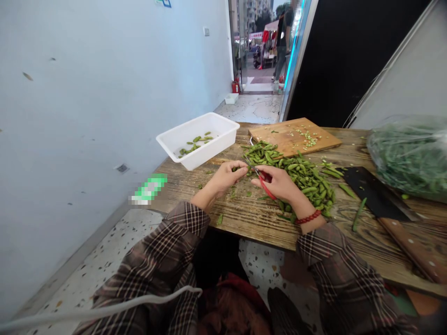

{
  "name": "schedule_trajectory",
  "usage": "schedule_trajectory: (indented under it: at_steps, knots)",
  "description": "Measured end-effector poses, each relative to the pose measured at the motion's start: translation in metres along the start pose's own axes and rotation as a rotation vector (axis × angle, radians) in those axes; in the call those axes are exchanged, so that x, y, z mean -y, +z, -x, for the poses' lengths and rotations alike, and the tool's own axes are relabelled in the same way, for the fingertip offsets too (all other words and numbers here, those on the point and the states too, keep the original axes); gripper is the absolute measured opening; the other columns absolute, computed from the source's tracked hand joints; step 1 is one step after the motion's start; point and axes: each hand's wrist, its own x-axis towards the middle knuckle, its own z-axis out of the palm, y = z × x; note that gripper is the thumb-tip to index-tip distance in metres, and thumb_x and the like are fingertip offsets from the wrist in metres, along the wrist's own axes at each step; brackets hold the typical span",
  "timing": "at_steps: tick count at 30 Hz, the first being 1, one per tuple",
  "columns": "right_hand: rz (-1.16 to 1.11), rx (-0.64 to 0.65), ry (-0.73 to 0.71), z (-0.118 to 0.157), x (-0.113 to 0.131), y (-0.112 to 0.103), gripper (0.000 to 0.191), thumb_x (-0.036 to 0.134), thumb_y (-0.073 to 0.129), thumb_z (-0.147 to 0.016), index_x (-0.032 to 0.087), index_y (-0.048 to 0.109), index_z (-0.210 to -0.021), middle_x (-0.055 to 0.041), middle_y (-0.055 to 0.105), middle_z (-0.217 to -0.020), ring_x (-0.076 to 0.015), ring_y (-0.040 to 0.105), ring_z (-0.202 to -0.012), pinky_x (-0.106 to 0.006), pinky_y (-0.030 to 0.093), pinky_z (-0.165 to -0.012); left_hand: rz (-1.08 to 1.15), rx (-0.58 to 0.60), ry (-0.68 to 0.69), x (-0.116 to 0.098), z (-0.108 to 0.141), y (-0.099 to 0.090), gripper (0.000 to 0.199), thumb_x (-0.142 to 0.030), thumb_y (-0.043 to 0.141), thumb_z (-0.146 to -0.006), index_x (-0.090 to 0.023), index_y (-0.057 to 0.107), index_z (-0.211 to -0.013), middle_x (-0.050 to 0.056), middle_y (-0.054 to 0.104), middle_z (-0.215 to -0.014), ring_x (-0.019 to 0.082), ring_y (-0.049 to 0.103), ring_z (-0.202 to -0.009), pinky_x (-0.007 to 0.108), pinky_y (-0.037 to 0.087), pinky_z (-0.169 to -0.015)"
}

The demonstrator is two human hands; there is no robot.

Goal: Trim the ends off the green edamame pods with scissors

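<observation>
My right hand (279,184) is closed around red-handled scissors (266,188), whose blades point up and to the left. My left hand (226,177) is pinched just left of the blades, with bits of a green edamame pod showing at its fingertips; the fingers hide most of it. Beside and behind my right hand spreads a big heap of edamame pods (310,179). Toward the back left stands a white plastic tub (213,149), with several pods lying on its bottom. Small green trimmings (220,218) are scattered on the wooden table (244,228) under my hands.
A wooden cutting board (293,135) with chopped bits lies behind the heap. On the right rest a cleaver (377,193), its wooden handle toward me, and a clear plastic bag (412,156) of greens. A pale wall (87,93) runs along the left.
</observation>
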Motion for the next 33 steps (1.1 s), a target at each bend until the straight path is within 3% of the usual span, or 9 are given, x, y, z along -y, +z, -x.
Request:
schedule_trajectory:
  at_steps: [5,9,13,18,23,28,33]
  knots:
    - [0.004,0.013,0.001,0.001,-0.004,0.001,0.04,0.046,0.066,-0.075,0.015,0.068,-0.1,0.0001,0.056,-0.068,-0.0133,0.045,-0.06,-0.025,0.038,-0.058,-0.151,-0.008,0.064,-0.001,-0.001,-0.002,0.027,-0.038,0.066,-0.074,-0.012,0.067,-0.081,-0.002,0.056,-0.059,0.006,0.038,-0.048,0.021,0.029,-0.049]
    - [0.02,0.03,-0.003,0.001,-0.007,0.002,0.038,0.045,0.066,-0.076,0.015,0.07,-0.099,-0.0004,0.058,-0.067,-0.0137,0.046,-0.06,-0.025,0.038,-0.058,-0.228,-0.068,0.171,0.0,-0.005,-0.004,0.022,-0.035,0.069,-0.071,-0.013,0.07,-0.072,0.002,0.063,-0.068,0.013,0.054,-0.067,0.025,0.041,-0.068]
    - [0.027,0.049,-0.002,0.001,-0.009,0.004,0.04,0.047,0.065,-0.076,0.014,0.071,-0.098,-0.0018,0.062,-0.068,-0.0154,0.051,-0.061,-0.026,0.039,-0.059,-0.257,-0.095,0.2,0.003,-0.006,-0.006,0.017,-0.03,0.071,-0.069,-0.013,0.071,-0.071,0.004,0.066,-0.076,0.015,0.057,-0.078,0.028,0.042,-0.079]
    - [0.04,0.093,-0.013,0.0,-0.008,0.004,0.037,0.049,0.062,-0.078,0.014,0.071,-0.088,-0.0003,0.059,-0.063,-0.0141,0.049,-0.059,-0.025,0.037,-0.058,-0.181,-0.062,0.141,0.006,-0.005,-0.007,0.018,-0.029,0.073,-0.066,-0.013,0.068,-0.069,0.001,0.063,-0.07,0.012,0.054,-0.069,0.026,0.041,-0.07]
    - [0.038,0.013,0.04,0.0,-0.005,0.002,0.034,0.048,0.061,-0.079,0.016,0.069,-0.09,0.0014,0.055,-0.062,-0.013,0.045,-0.057,-0.025,0.035,-0.056,0.103,-0.191,-0.052,0.008,-0.007,-0.01,0.026,-0.033,0.075,-0.065,-0.014,0.062,-0.077,0.0,0.061,-0.064,0.007,0.048,-0.052,0.019,0.026,-0.046]
    - [0.06,0.016,0.039,0.0,-0.001,0.003,0.038,0.048,0.063,-0.078,0.017,0.067,-0.1,0.0016,0.054,-0.065,-0.013,0.046,-0.058,-0.025,0.036,-0.056,0.392,-0.244,-0.097,0.005,-0.007,-0.011,0.028,-0.029,0.076,-0.063,-0.015,0.055,-0.076,0.004,0.068,-0.072,0.007,0.053,-0.054,0.016,0.027,-0.042]
    - [0.058,0.021,0.038,0.0,0.001,0.004,0.038,0.046,0.066,-0.076,0.017,0.066,-0.1,0.0007,0.057,-0.067,-0.014,0.047,-0.06,-0.025,0.038,-0.058,0.445,-0.211,-0.104,0.001,-0.003,0.001,0.028,-0.027,0.076,-0.065,-0.015,0.053,-0.074,0.002,0.067,-0.071,0.006,0.053,-0.053,0.015,0.028,-0.042]
